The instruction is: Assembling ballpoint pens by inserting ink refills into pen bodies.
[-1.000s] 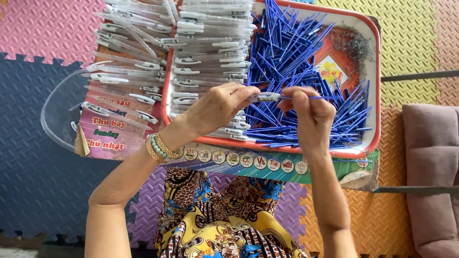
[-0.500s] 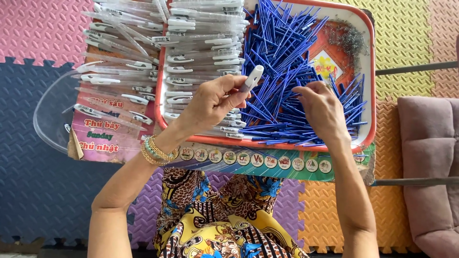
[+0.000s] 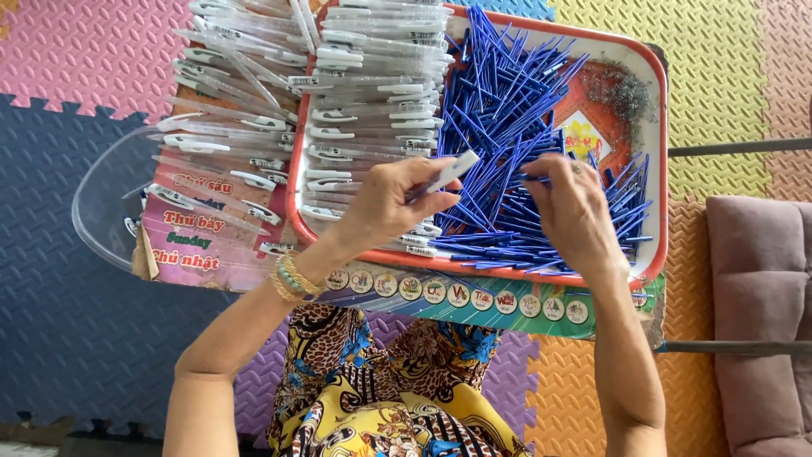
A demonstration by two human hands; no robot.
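The hands have parted since a second ago, when both met on one pen — now the left hand (image 3: pixel 385 203) is clamped on that white pen barrel (image 3: pixel 450 172) above the red tray (image 3: pixel 658 127), while the right hand (image 3: pixel 575 211) has dropped, fingers pinching, into the blue refills (image 3: pixel 507 101) — another pick begun.

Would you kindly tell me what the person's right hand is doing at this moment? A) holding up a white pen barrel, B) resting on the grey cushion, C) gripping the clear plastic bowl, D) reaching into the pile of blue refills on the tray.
D: the right hand is down among the blue refills on the red-rimmed tray, while the left hand holds the white pen barrel.
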